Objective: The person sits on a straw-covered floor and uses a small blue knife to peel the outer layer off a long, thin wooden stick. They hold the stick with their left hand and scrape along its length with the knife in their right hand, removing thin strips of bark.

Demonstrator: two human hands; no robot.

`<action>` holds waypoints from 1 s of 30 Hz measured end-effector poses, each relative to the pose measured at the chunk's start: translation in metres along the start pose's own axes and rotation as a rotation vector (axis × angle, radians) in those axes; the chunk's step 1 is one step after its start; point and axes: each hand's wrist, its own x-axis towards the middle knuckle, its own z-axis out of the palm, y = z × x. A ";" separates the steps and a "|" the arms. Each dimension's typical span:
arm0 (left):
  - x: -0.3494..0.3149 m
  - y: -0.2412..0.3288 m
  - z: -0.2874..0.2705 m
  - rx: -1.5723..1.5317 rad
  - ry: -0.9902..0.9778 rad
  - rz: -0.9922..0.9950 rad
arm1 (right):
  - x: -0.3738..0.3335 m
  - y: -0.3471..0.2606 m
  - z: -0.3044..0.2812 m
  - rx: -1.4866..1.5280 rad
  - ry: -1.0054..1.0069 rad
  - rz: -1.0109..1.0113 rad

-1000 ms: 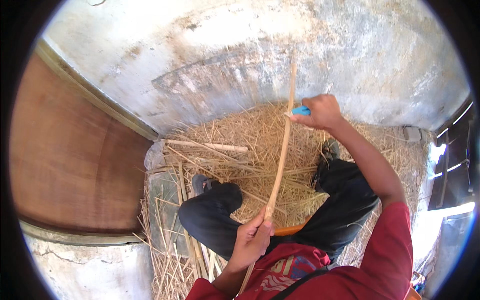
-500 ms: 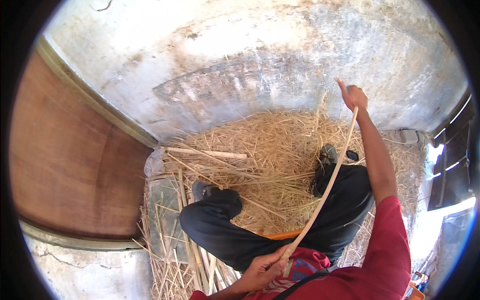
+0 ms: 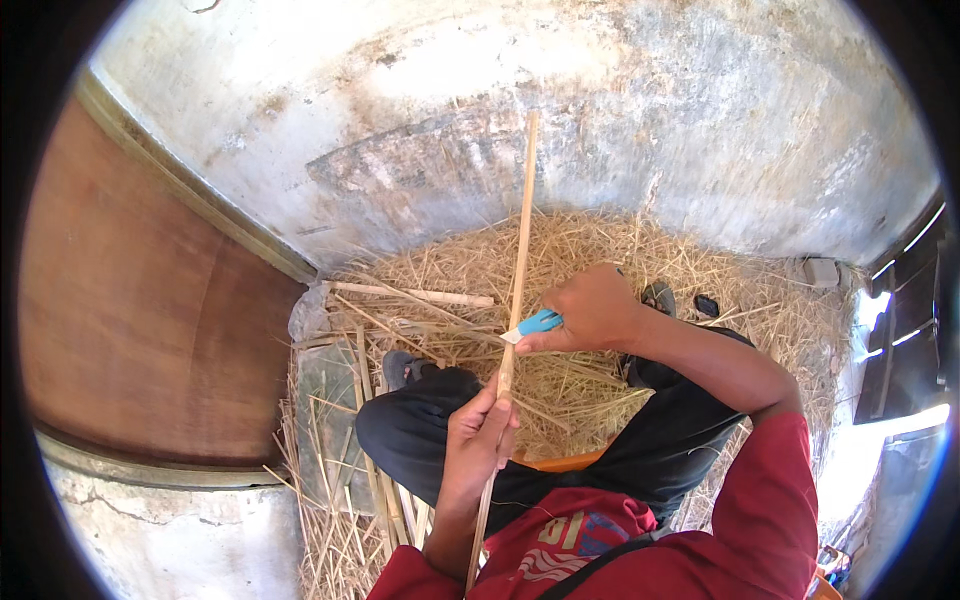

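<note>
The right fingers hide part of the knife. The lower end of the strip is out of sight.

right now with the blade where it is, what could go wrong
1. The blade of the blue-handled knife is just above the bare left grip, so a slip toward the body could cut those fingers.
2. The long pale strip extends well beyond the left grip, so it might flex or twist under the blade.
3. The right grip is bare too, close behind the blade, and could get nicked.
</note>
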 end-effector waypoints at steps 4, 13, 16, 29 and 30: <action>-0.006 -0.004 0.003 0.009 0.010 -0.002 | 0.014 0.030 0.019 -0.034 0.164 0.124; -0.009 -0.001 0.005 0.152 0.031 0.027 | 0.005 0.018 0.020 -0.006 0.097 0.045; -0.009 -0.005 0.006 0.367 0.049 0.132 | 0.015 0.032 0.020 -0.082 0.131 0.021; -0.023 -0.010 0.010 0.364 0.063 0.099 | 0.018 0.045 0.017 -0.072 0.018 0.219; -0.021 -0.009 0.008 0.369 0.072 0.094 | 0.011 0.035 0.018 -0.061 0.025 0.159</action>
